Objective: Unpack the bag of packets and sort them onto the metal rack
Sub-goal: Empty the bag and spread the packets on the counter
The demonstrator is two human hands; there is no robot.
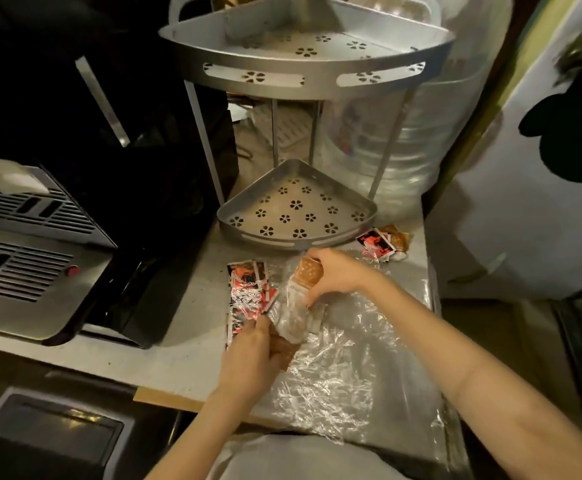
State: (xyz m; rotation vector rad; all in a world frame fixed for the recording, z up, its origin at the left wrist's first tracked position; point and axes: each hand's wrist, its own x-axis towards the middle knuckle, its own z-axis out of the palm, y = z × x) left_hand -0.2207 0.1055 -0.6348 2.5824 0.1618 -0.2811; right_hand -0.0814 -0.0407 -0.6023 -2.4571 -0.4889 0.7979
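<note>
A clear plastic bag [345, 368] lies crumpled on the counter in front of me. My right hand [334, 271] grips a bundle of brown packets [308, 270] wrapped in clear film, at the bag's far end. My left hand [251, 355] holds a brown packet [282, 346] at the bag's left edge. Red, black and white packets [248, 292] lie under film beside my left hand. More red and brown packets [383, 242] sit loose at the right. The two-tier metal corner rack [296, 237] stands just beyond, both shelves bare.
A black and silver machine [40, 258] with grilles fills the left of the counter. A large clear water jug [397, 150] stands behind the rack on the right. A white fridge door [525, 202] is at the far right.
</note>
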